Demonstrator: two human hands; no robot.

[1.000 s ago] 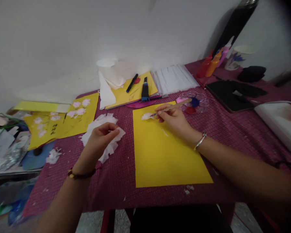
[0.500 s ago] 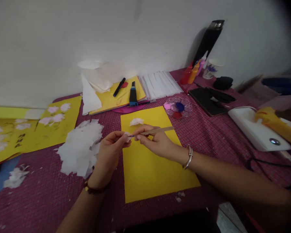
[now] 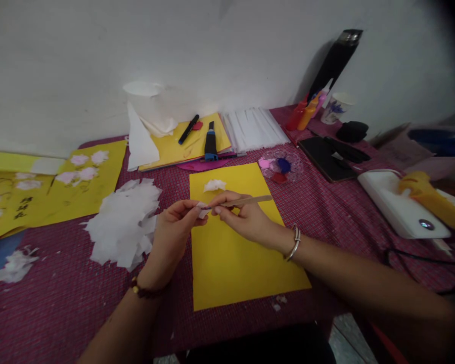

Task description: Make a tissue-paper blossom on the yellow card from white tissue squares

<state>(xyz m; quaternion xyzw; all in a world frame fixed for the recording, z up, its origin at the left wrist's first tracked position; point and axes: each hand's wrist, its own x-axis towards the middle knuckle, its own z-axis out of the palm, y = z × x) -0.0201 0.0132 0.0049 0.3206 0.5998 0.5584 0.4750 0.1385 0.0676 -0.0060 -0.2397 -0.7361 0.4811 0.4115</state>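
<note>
My left hand [image 3: 173, 227] pinches a small piece of white tissue paper [image 3: 202, 211] between thumb and fingertips. In my right hand [image 3: 250, 221] is a flat wooden stick [image 3: 258, 199], gripped like a pen, its tip meeting the paper piece. Both hands are over the upper part of a yellow sheet [image 3: 246, 273] lying on the table. A white paper flower [image 3: 214, 185] lies on that sheet, just beyond my fingers. Left of the sheet is a heap of white tissue pieces [image 3: 123, 222]. A clear palette [image 3: 292, 161] with pink, blue and red paint sits past the sheet's upper right corner.
Yellow sheets with pale pink blossoms [image 3: 78, 177] lie at left, beside paper scraps [image 3: 18, 265]. Behind are a blue-black cutter [image 3: 211, 144], a dark pen [image 3: 188, 129] and white strips [image 3: 256, 129]. Paint bottles [image 3: 307, 114], a phone [image 3: 322, 161] and a yellow glue gun [image 3: 432, 197] stand or lie at right.
The view has shifted slightly. My hands stay together over the yellow sheet, with the stick's tip still at the paper piece; the stick's angle has changed a little.
</note>
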